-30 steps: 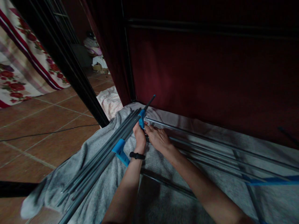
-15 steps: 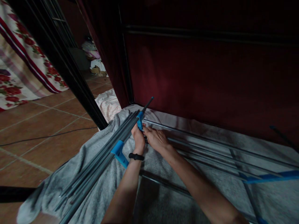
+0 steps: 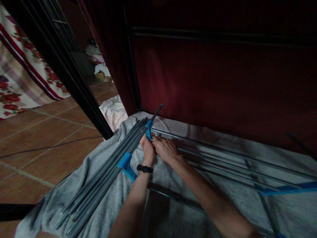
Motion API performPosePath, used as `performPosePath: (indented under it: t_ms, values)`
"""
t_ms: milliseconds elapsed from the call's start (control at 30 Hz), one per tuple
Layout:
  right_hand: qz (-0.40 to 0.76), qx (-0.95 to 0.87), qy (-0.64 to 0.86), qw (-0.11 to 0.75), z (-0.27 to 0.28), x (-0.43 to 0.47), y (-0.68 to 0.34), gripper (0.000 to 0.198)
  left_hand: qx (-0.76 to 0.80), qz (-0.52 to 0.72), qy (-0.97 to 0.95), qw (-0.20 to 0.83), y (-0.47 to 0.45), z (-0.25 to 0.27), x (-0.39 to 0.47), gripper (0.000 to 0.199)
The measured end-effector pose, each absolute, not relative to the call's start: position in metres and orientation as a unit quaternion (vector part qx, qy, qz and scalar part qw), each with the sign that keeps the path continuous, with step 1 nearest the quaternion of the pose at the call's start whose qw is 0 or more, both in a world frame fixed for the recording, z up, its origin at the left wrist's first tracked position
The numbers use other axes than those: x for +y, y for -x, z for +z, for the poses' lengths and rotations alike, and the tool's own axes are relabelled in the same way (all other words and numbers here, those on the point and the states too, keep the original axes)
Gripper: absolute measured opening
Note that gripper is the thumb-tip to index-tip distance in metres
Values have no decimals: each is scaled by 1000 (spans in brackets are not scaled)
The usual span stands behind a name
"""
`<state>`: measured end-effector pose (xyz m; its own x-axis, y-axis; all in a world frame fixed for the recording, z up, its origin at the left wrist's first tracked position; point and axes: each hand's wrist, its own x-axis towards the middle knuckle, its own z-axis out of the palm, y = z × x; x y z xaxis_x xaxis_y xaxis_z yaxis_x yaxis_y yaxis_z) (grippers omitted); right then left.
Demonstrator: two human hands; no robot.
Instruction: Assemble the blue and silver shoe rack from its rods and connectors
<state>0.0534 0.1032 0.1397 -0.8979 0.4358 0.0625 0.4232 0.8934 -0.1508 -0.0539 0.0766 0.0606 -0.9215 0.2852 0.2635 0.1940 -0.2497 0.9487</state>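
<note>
My left hand (image 3: pixel 146 145), with a black band on its wrist, is closed around the lower part of a blue plastic connector (image 3: pixel 149 128). That connector sits on a long grey metal tube (image 3: pixel 104 188) near its far end. Beside it my right hand (image 3: pixel 164 147) pinches the end of a rod in the rack, close to the connector; the fingertips partly hide the joint. Lower on the same tube is a second blue connector (image 3: pixel 127 165), touched by neither hand. Parallel grey rods (image 3: pixel 218 161) run right from my hands to a blue crosspiece (image 3: pixel 292 188).
Several loose grey tubes (image 3: pixel 109 165) lie bundled at the left on a grey blanket (image 3: pixel 91 168). A dark red panel (image 3: pixel 210 89) rises behind. A black post (image 3: pixel 81 89) slants at the left, and a cable (image 3: pixel 54 144) crosses the tiled floor (image 3: pixel 32 132).
Both hands stay at the upper blue connector with almost the same grip. The view has shifted slightly; nothing else has visibly moved.
</note>
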Motion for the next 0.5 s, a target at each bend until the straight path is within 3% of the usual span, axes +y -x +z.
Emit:
performPosePath:
  t_ms: [233, 400, 500]
  values:
    - [42, -971, 221, 75, 132, 100, -51, 44, 623, 754, -208, 17, 54, 59, 75, 48]
    - [-15, -964, 197, 180, 123, 86, -68, 43, 624, 746, -234, -4, 49, 66, 67, 35]
    - [-34, -958, 166, 232, 128, 80, -90, 39, 602, 768, -217, -4, 47, 74, 64, 38]
